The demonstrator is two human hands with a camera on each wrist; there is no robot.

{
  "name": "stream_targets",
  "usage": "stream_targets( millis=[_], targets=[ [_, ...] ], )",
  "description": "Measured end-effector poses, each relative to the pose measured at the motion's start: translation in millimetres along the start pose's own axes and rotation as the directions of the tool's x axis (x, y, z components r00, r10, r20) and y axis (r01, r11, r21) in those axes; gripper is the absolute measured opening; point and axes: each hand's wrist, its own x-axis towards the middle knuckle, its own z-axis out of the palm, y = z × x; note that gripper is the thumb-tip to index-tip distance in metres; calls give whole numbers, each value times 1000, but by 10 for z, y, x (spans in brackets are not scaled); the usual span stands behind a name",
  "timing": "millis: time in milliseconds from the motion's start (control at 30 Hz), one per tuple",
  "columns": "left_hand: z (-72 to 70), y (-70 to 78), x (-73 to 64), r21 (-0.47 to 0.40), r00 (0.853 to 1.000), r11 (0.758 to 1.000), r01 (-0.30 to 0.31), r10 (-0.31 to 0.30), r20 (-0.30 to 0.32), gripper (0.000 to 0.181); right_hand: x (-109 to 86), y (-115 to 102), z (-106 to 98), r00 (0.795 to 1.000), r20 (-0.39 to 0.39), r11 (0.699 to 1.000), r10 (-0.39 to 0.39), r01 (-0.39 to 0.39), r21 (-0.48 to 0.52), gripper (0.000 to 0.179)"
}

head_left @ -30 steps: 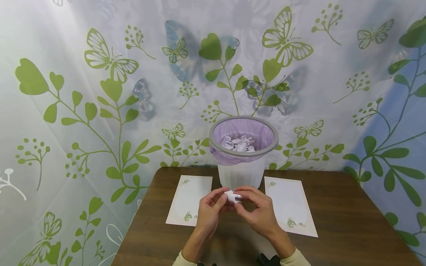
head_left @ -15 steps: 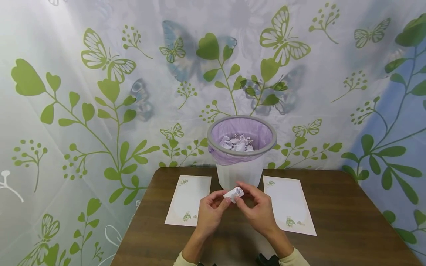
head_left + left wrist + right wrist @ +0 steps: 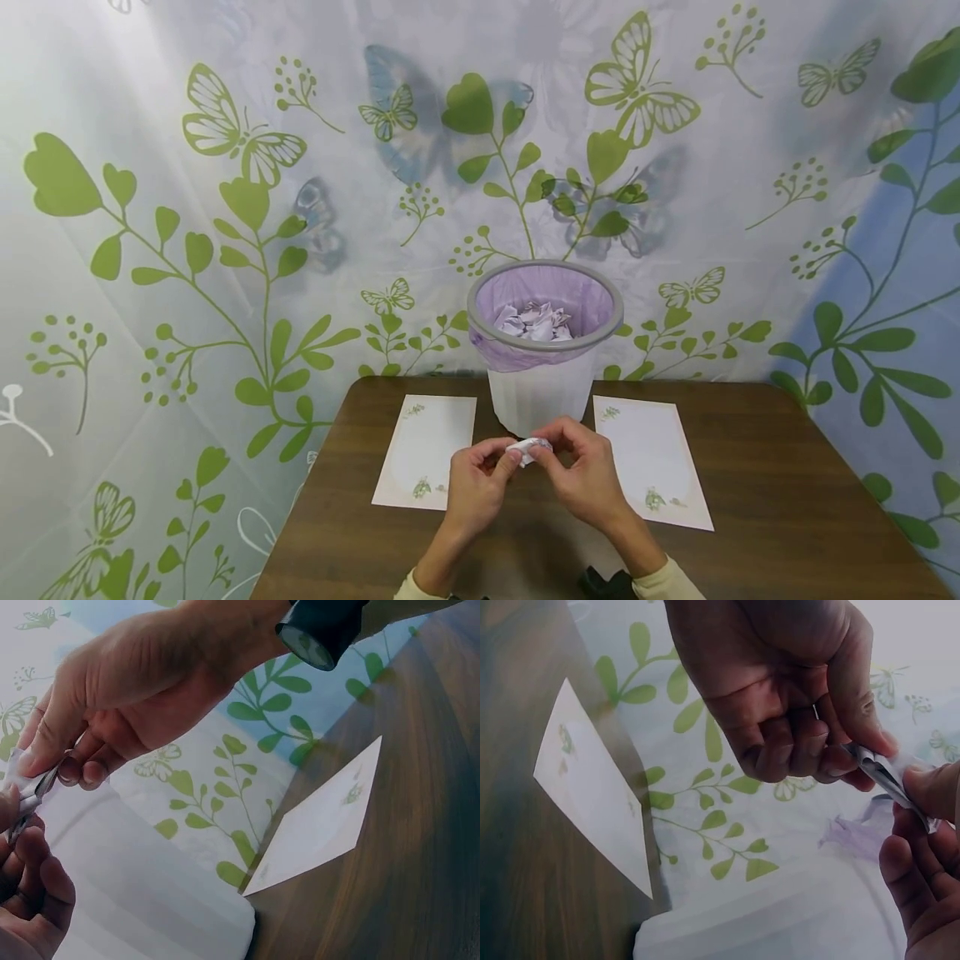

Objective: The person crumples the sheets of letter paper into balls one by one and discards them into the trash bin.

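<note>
Sleeves, pale yellow, two: at five and seven o'clock, cut off by the head view's lower edge.

Black device, one: at the right wrist, its round glassy face plain in the left wrist view; the head view gives only a dark, cut-off shape beside that wrist.

Left hand and right hand: one pair, thumbs and fingers pinching opposite ends of one item. Some fingertips lie hidden behind it.

Folded paper, white, small: held between the hands, above the table, just on the near side of the bin. Long axis close to nine-to-three o'clock in the head view; seven-to-one in the left wrist view; ten-to-four in the right. Both wrist views show layered edges with a dark gap, hard to discern from the head. Ends covered by digits.

Left sheet, pale, green motifs: at ten o'clock from the hands, its inner edge partly covered by the left hand.

Right sheet, similar: at two o'clock, inner edge partly covered.

Bin, white, grey-rimmed, purple liner: at twelve o'clock. Crumpled papers inside, visible only from the head; number uncertain.

Backdrop, butterfly-and-leaf print: farthest.
</note>
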Motion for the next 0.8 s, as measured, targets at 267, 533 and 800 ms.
stream_targets(
  millis=[267, 533, 800],
  targets=[
    [29, -17, -2, -23, 998, 998, -56, 57, 10, 21, 7, 15, -18, 994, -50, 996, 93, -93, 9, 20],
    [52, -68, 31, 87, 904, 900, -427, 427, 15, 36, 13, 36, -75, 939, 9, 917, 345, -339, 211, 16],
    [28, -71, 42, 209, 851, 833, -513, 525, -3, 28, 13, 34, -65, 920, 108, 847, 377, -389, 362, 14]
  ],
)
